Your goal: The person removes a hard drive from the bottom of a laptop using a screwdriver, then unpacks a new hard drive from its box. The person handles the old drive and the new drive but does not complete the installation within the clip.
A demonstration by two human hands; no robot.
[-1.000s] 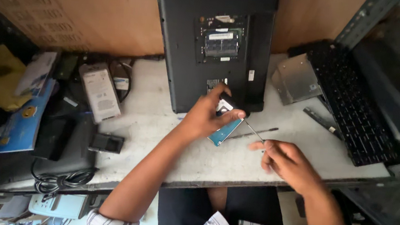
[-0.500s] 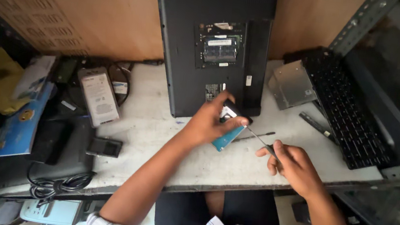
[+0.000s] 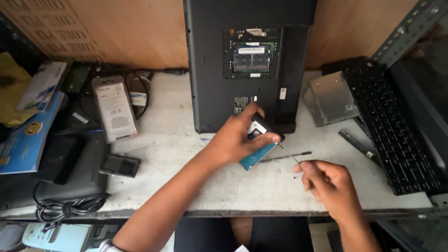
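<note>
Nearest the camera, at the front edge of the worktable (image 3: 179, 138), both forearms reach out over the pale top. The right hand (image 3: 329, 186) hovers just above the table with its fingers curled in and the fingertips pinched on the handle of a thin screwdriver (image 3: 289, 153); the shaft slants up and left so that its tip meets the part held by the other hand, which looks like the reason for the low, angled wrist. The left hand (image 3: 236, 138) is raised a little off the surface, thumb on one side and fingers wrapped over the other, pinching a small drive (image 3: 256, 153) with a blue underside. It is held tilted, one end toward the screwdriver, apparently to present its edge to the tool and keep it steady. A slim dark rod lies on the table just beyond the tool.

Just behind the left hand, an upturned black laptop (image 3: 213, 60) rests against the wooden back wall, its hatch open and a green memory module (image 3: 251, 58) exposed. To the right lie a metal bracket (image 3: 332, 97) and a loose black keyboard (image 3: 390, 135). Far left sit a grey battery pack (image 3: 113, 108), coiled cables (image 3: 60, 206) and blue booklets.
</note>
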